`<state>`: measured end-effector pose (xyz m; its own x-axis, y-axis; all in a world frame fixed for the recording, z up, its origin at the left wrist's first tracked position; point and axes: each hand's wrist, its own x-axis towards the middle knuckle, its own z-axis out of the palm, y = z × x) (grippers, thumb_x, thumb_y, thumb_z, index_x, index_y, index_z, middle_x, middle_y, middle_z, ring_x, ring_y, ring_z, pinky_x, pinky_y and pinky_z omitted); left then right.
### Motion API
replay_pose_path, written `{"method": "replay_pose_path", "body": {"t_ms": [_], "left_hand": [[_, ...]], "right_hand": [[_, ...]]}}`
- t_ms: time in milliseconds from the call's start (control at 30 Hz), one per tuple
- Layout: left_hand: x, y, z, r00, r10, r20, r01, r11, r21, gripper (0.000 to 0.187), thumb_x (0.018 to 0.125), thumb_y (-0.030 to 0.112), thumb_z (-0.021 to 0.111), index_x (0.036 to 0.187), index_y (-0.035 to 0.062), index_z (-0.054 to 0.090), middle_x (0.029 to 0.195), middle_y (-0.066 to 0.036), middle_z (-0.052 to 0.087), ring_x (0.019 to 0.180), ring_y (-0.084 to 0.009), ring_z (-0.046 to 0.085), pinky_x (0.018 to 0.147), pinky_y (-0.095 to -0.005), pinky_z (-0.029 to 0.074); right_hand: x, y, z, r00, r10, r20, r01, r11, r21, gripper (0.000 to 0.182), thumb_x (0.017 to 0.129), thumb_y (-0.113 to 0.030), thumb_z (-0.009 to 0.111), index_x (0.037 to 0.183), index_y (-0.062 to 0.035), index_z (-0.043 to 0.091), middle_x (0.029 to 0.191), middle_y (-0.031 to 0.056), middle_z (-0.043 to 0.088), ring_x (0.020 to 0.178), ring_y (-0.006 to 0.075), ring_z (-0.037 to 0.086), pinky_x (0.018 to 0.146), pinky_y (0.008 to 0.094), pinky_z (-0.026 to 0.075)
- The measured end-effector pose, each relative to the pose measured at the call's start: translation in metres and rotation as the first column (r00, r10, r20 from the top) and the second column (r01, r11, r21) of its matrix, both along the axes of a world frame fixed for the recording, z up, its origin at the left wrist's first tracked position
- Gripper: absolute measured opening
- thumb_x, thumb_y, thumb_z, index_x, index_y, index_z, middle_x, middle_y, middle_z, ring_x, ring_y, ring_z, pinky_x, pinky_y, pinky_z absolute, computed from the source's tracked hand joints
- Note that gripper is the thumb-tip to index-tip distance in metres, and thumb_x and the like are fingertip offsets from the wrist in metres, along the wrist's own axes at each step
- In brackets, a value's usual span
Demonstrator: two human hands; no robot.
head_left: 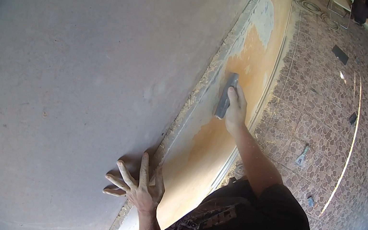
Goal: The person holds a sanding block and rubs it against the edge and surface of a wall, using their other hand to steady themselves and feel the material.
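Note:
My right hand (237,108) is wrapped round a narrow grey sanding block (226,97), pressed against the orange and pale grey patched side face (211,139). Thumb and fingers grip its long edge. Lower down, my left hand (142,191) rests with spread fingers on the broad grey surface (79,73), beside its dusty edge (191,101); nothing is in it. Whitish dust coats the fingers.
A patterned tile floor (289,127) runs along the right. On it lie a dark flat sheet (340,54), a small tool (302,155) and a bluish scrap (310,201). A chair (341,2) and coiled hose (308,6) are at the far end.

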<state>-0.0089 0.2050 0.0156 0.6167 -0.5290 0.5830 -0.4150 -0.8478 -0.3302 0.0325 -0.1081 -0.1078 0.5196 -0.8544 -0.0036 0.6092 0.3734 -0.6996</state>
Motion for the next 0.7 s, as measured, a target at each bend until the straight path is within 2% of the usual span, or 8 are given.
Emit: {"method": "replay_pose_path", "body": {"t_ms": [33,167,267,367,433,467,533,700], "left_hand": [[0.000,0.001,0.000,1.000,0.001,-0.002,-0.001,1.000,0.002,0.056,0.087,0.047,0.071,0.141,0.0353,0.059,0.167,-0.021,0.010,0.150,-0.0528,-0.013,0.106,-0.0742,-0.022],[0.001,0.000,0.000,1.000,-0.022,0.000,0.022,1.000,-0.022,0.056,0.087,0.043,0.072,0.141,0.0355,0.059,0.167,-0.021,0.010,0.150,-0.0526,-0.012,0.105,-0.0740,-0.022],[0.000,-0.001,0.000,1.000,-0.023,0.003,0.023,1.000,-0.017,0.056,0.087,0.042,0.072,0.141,0.0354,0.059,0.167,-0.021,0.010,0.150,-0.0524,-0.012,0.105,-0.0739,-0.022],[0.002,0.001,-0.001,1.000,-0.021,0.017,0.021,1.000,-0.002,0.054,0.088,0.047,0.071,0.139,0.0353,0.061,0.167,-0.020,0.012,0.150,-0.0514,-0.014,0.105,-0.0725,-0.024],[0.004,0.001,-0.001,0.999,-0.026,0.026,0.026,1.000,0.006,0.052,0.088,0.052,0.069,0.137,0.0353,0.063,0.167,-0.019,0.013,0.150,-0.0506,-0.015,0.105,-0.0711,-0.026],[0.003,0.000,-0.001,0.999,-0.032,0.025,0.032,0.999,-0.004,0.054,0.087,0.046,0.071,0.139,0.0349,0.061,0.167,-0.020,0.012,0.150,-0.0513,-0.014,0.106,-0.0721,-0.024],[0.001,0.000,0.001,0.999,-0.037,0.019,0.038,0.999,-0.013,0.056,0.086,0.041,0.072,0.141,0.0346,0.059,0.167,-0.020,0.012,0.150,-0.0520,-0.013,0.106,-0.0732,-0.022],[0.001,-0.002,0.002,0.999,-0.034,0.030,0.034,0.999,0.004,0.053,0.087,0.045,0.070,0.138,0.0335,0.062,0.167,-0.020,0.013,0.150,-0.0518,-0.013,0.106,-0.0724,-0.023]], "right_hand": [[-0.015,-0.008,0.001,0.984,0.167,0.058,-0.174,0.973,0.149,0.040,0.106,-0.024,0.048,0.140,-0.0036,0.050,0.108,0.0066,0.062,0.085,0.0180,0.061,0.079,0.0317,0.053],[-0.035,-0.004,0.019,0.977,0.194,0.094,-0.215,0.885,0.413,0.040,0.107,-0.027,0.046,0.139,-0.0047,0.050,0.113,0.0068,0.063,0.085,0.0153,0.062,0.074,0.0302,0.054],[-0.036,0.001,0.019,0.964,0.189,0.189,-0.233,0.940,0.250,0.042,0.106,-0.024,0.047,0.143,-0.0048,0.045,0.113,0.0094,0.063,0.088,0.0159,0.063,0.076,0.0298,0.055],[-0.028,0.006,0.018,0.997,0.075,-0.030,-0.068,0.982,0.177,0.048,0.104,-0.019,0.050,0.149,-0.0051,0.037,0.114,0.0137,0.062,0.086,0.0195,0.063,0.076,0.0317,0.055],[-0.018,0.006,-0.004,0.968,-0.092,-0.234,0.030,0.967,-0.253,0.055,0.103,-0.016,0.054,0.150,0.0002,0.031,0.124,0.0202,0.059,0.100,0.0288,0.065,0.089,0.0393,0.054],[-0.013,0.015,-0.015,0.967,-0.092,-0.238,0.030,0.967,-0.254,0.055,0.103,-0.016,0.054,0.150,0.0002,0.031,0.124,0.0202,0.059,0.100,0.0288,0.065,0.089,0.0393,0.054],[-0.008,0.056,-0.033,0.773,-0.562,-0.294,0.172,0.632,-0.755,0.060,0.102,-0.017,0.056,0.149,0.0073,0.028,0.132,0.0251,0.054,0.119,0.0376,0.059,0.103,0.0418,0.046],[-0.001,0.078,-0.036,0.802,-0.526,-0.282,0.217,0.697,-0.683,0.058,0.103,-0.016,0.053,0.147,0.0123,0.027,0.136,0.0318,0.050,0.131,0.0413,0.049,0.111,0.0440,0.038]]}}
